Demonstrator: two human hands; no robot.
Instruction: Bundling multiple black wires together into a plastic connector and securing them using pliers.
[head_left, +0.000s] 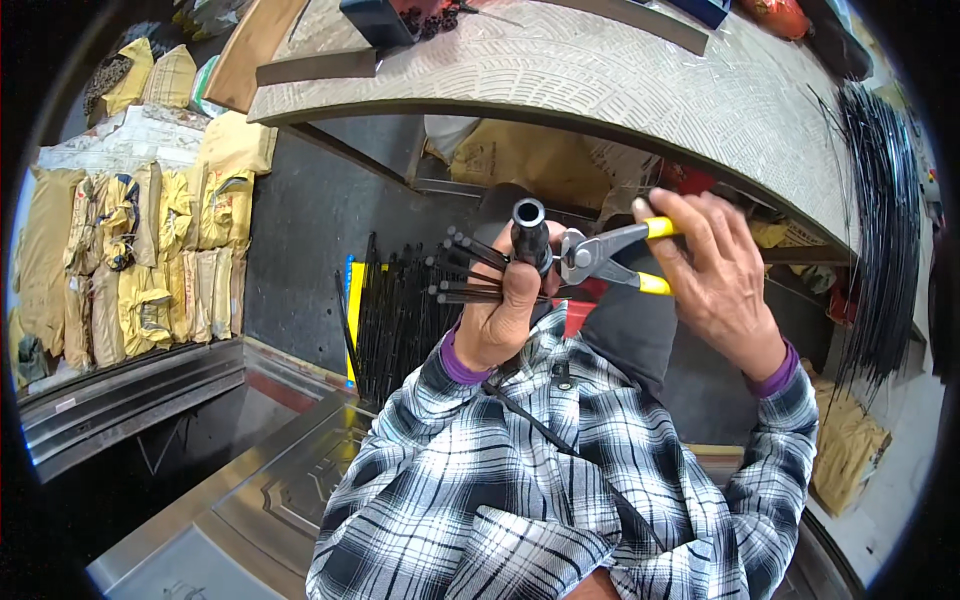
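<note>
My left hand [503,322] is closed around a thick black tube [530,238], whose round open end points up at me. A fan of several thin black rods [468,278] sticks out to the left from the same grip. In my right hand [728,290] is a pair of pincers [590,256] with yellow handle ends, the handles spread apart. The pincers' metal head lies right beside the tube, next to my left fingers. What the jaws bite on, if anything, is too small to make out.
Ahead stands a bench with a pale patterned top [560,75]. A thick bundle of black rods [885,230] hangs over its right end. More black rods [395,310] lie on the floor at left, by a yellow strip. Brown paper sacks [150,255] fill the far left.
</note>
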